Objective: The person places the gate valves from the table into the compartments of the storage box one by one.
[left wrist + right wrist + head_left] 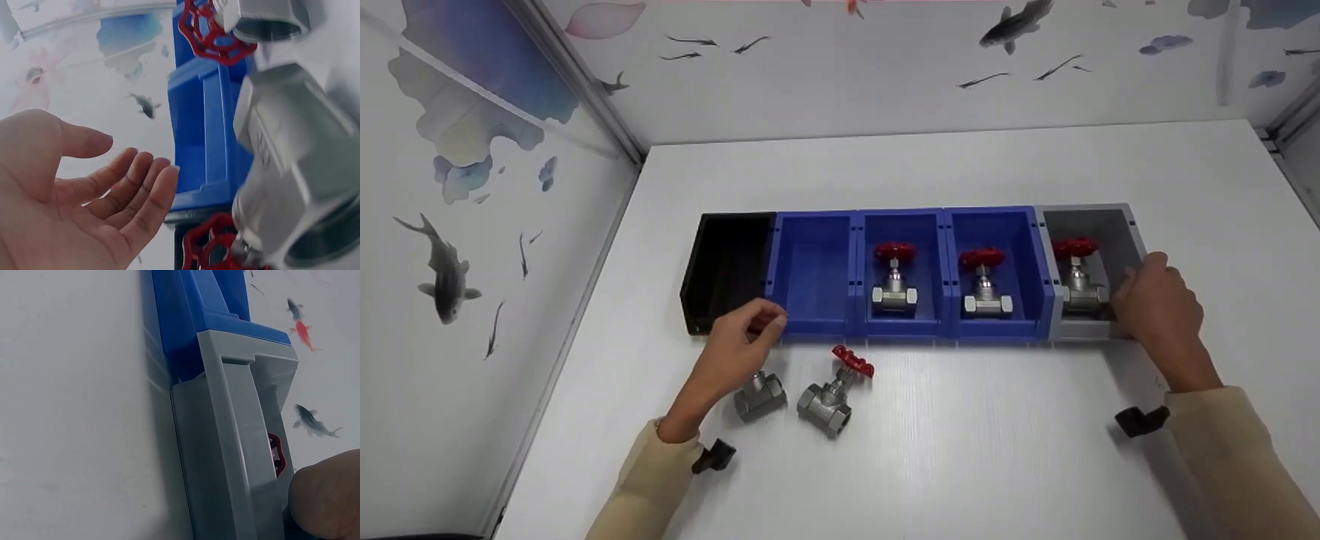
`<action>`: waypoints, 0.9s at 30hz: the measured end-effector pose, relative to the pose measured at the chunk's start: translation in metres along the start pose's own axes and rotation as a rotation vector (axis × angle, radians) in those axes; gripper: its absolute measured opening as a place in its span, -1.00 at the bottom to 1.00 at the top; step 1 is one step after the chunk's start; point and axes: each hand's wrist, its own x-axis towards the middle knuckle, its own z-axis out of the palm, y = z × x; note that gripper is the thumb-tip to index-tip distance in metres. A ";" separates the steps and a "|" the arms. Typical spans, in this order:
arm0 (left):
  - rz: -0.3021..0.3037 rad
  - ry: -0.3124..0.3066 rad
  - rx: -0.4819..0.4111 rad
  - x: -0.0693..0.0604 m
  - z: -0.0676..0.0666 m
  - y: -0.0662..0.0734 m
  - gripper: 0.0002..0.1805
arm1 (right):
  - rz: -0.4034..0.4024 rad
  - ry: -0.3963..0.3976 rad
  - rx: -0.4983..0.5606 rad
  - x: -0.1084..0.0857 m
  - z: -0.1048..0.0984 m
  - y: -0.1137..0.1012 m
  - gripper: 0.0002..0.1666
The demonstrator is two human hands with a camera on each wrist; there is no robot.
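In the head view my left hand (739,341) hovers over the front of the black bin (694,300) with loosely bent fingers and nothing held. The left wrist view shows its empty palm (84,208). Just below that hand lies a steel valve (760,396), its handwheel hidden from the head view. To its right another steel valve (826,405) with a red handwheel lies tilted. My right hand (1162,307) grips the right side wall of the grey bin (1099,330); its fingertips are partly hidden. Inside, beside the thumb, stands a red-wheeled valve (1080,289).
Between the black and grey bins sit blue bins in a joined row. The left blue bin (816,262) holds nothing visible; valves stand upright in the middle blue bin (895,289) and right blue bin (986,292). Printed walls (840,82) enclose the white table (960,450).
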 end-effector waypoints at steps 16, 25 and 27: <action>-0.274 -0.428 -0.259 0.000 0.015 0.004 -0.56 | 0.004 -0.002 0.002 0.000 0.002 0.001 -0.47; -0.348 -0.550 -0.343 0.004 0.025 -0.003 -0.58 | 0.016 -0.016 0.001 0.000 0.002 0.001 -0.44; -0.344 -0.573 -0.346 0.005 0.027 -0.003 -0.60 | 0.014 -0.014 0.004 0.000 0.002 0.001 -0.44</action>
